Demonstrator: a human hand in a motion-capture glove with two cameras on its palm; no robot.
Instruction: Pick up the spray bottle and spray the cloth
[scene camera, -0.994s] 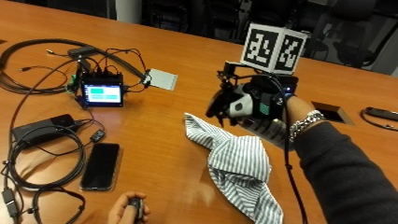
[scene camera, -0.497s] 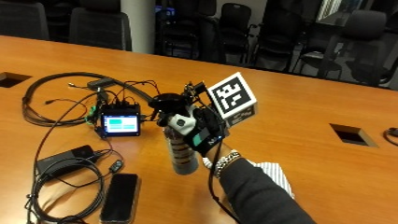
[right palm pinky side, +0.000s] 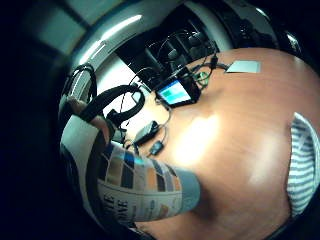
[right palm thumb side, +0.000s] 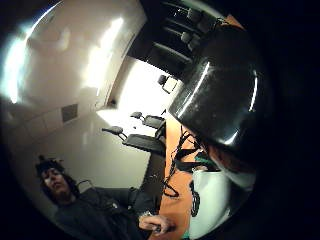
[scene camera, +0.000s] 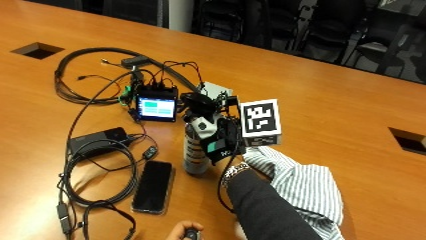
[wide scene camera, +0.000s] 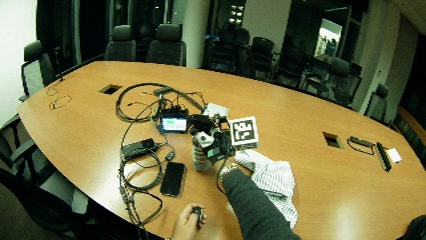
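while my gloved right hand curls its fingers around the spray bottle, i see the bottle upright mid-table, the striped cloth just beside it.

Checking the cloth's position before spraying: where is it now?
In the outside view, the striped cloth lies on the table beside the gloved right hand, which grips the spray bottle.

A long oval wooden surface fills a dim meeting room. Black office chairs stand along its far side and at the left end. Rectangular cut-outs sit in the surface. Dark glass panels line the back, a pale wall rises at the left, and light glares off the wood.
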